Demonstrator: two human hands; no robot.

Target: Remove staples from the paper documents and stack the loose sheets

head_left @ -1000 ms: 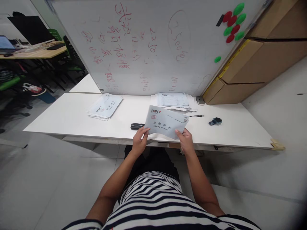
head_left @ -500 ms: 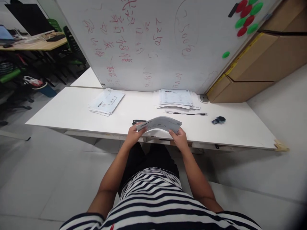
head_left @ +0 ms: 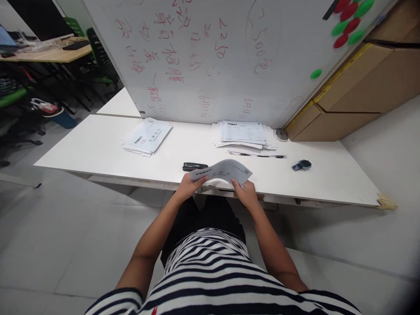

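Between my hands a printed paper sheet set (head_left: pixel 220 169) is bowed upward in the middle, over the front edge of the white table. My left hand (head_left: pixel 190 186) pinches its left end, thumb on top. At the other end, my right hand (head_left: pixel 245 191) grips it the same way. Just behind my left hand lies a black stapler (head_left: pixel 194 166). A stack of printed papers (head_left: pixel 241 133) rests further back, against the whiteboard, and another paper stack (head_left: pixel 148 138) lies to the left. Whether the held paper is one sheet or several, I cannot tell.
A whiteboard (head_left: pixel 210 57) with red writing and magnets stands along the back of the white table (head_left: pixel 82 151). Cardboard boxes (head_left: pixel 354 83) are piled at the right. A dark wristwatch-like object (head_left: pixel 302 165) and a thin black-and-white strip (head_left: pixel 257 155) lie on the table.
The paper in my hands is bent more sharply and has shifted slightly to the right. More of the black stapler shows now. The view has moved a little.
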